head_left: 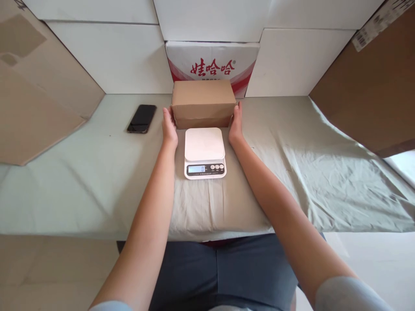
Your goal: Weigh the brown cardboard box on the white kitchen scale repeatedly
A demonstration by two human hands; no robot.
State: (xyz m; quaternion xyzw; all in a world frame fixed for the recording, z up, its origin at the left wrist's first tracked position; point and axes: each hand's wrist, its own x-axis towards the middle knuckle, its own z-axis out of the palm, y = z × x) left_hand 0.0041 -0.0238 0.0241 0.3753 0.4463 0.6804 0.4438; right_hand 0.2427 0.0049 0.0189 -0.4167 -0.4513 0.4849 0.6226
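A closed brown cardboard box (203, 103) stands on the cloth-covered table, just behind a white digital scale (204, 152). My left hand (169, 127) presses flat against the box's left side. Against the box's right side lies my right hand (236, 125). Both hands grip the box between them. The scale's platform is bare and its display reads 0.
A black phone (142, 118) lies on the grey-green cloth (292, 172) to the left. White boxes and a red-printed carton (212, 65) form the back wall. Brown cardboard sheets (35, 99) lean in at the left and at the right (372, 86).
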